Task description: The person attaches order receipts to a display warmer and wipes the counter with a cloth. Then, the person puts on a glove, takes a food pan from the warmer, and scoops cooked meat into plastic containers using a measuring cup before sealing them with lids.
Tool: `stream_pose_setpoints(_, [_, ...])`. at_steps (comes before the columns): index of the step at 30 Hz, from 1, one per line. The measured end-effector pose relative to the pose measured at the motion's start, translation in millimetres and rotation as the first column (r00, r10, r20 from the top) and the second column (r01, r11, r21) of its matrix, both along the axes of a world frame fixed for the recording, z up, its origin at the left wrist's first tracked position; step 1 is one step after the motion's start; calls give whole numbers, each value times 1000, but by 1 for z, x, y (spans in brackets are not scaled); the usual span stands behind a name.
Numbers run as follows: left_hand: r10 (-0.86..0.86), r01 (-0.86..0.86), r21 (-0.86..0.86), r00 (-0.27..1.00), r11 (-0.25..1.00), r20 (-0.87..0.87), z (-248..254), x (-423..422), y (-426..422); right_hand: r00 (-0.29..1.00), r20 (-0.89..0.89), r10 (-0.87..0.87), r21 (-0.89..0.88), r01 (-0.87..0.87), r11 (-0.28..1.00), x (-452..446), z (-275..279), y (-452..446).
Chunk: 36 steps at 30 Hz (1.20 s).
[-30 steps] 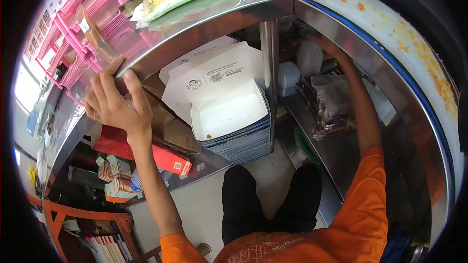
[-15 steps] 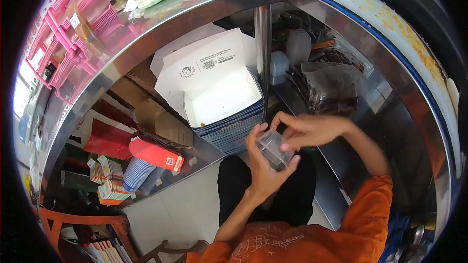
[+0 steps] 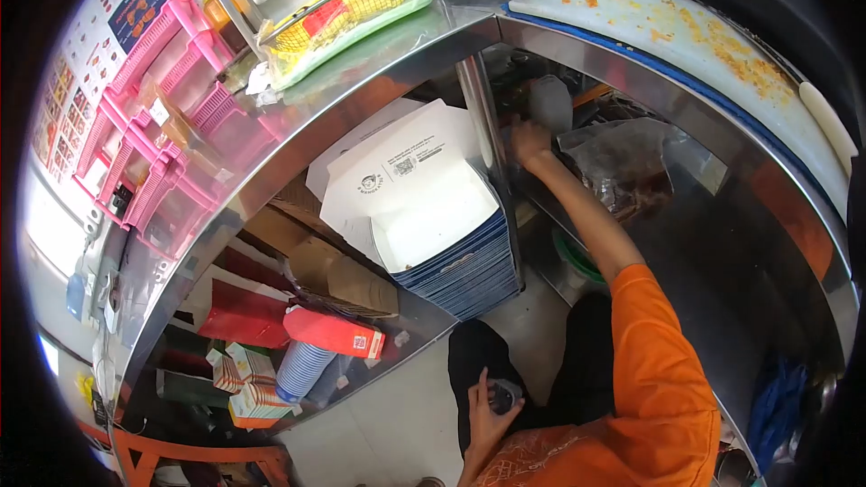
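My left hand [image 3: 489,413] is low over my lap, its fingers closed round a small clear plastic container [image 3: 503,395]. My right arm stretches forward onto the shelf under the steel counter. There my right hand [image 3: 530,142] is beside a translucent plastic container [image 3: 550,101]. Its fingers are dim and partly hidden, so I cannot tell whether they grip anything. A clear plastic bag with dark contents [image 3: 627,167] lies to the right of that forearm. Left of the hand, beyond a steel post [image 3: 480,113], stands a tall stack of paper food boxes [image 3: 460,266] with the top one open.
Red packets [image 3: 329,332], a stack of blue-rimmed cups [image 3: 305,370] and small cartons [image 3: 257,401] sit on the left shelf. Above are pink racks [image 3: 149,126], a yellow basket [image 3: 347,11] and a stained white cutting board [image 3: 667,27]. The steel counter edge [image 3: 361,122] curves overhead.
My right hand has left the small container and reached forward onto the shelf. My left hand has lowered toward my lap with the container. The view has shifted, showing more of the left wall.
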<state>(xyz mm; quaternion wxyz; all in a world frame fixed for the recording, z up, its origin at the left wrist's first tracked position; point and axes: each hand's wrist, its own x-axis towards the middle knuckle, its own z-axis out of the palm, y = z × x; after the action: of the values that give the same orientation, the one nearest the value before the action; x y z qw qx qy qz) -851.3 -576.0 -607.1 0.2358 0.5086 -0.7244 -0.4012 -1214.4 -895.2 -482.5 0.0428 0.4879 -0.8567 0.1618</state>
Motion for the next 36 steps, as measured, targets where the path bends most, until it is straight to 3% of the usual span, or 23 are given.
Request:
stream_pose_setpoints(6, [95,-94,-10,992,995,87,-21,32,11,997,42,64,-90,-60,994,-3,13,8])
stream_pose_setpoints(9, [103,-103,-3,995,995,-11,-6,28,-8,994,31,104,-119,-100,988,-6,26,13])
stream_pose_setpoints(16, [-11,11,-194,1000,981,0,26,-7,-41,974,113,195,-485,-117,867,-12,82,73])
stream_pose_setpoints(20, [-201,197,-137,979,971,-18,41,-43,-52,955,143,259,-698,-89,711,-5,82,98])
stream_pose_setpoints(22, [-328,326,-52,944,944,-28,69,-57,-48,734,535,419,-602,-17,798,1,92,114])
stream_pose_setpoints(24, [-384,385,26,923,923,-35,114,-71,-47,456,778,432,-560,191,806,-2,73,124])
stream_pose_setpoints(26, [-399,400,53,916,915,-40,169,-73,-52,220,847,485,-529,442,724,0,45,138])
stream_pose_setpoints(28, [-365,370,30,925,929,-102,215,-69,-57,37,850,526,-445,583,679,19,25,162])
stream_pose_setpoints(30, [-338,339,-5,936,941,-96,255,-63,-58,-91,877,471,-337,582,740,48,25,197])
stream_pose_setpoints(32, [-320,319,-60,948,946,-1,288,-51,-63,-163,948,274,-182,428,885,67,51,228])
stream_pose_setpoints(33, [-345,377,-245,924,893,166,303,-48,-66,-191,962,197,-116,368,923,76,65,238])
stream_pose_setpoints(35, [-332,373,-223,922,901,201,299,-43,-73,-248,960,132,-30,378,925,94,124,253])
stream_pose_setpoints(36, [-336,377,-182,916,908,220,296,-35,-66,-233,968,96,-25,290,957,103,143,265])
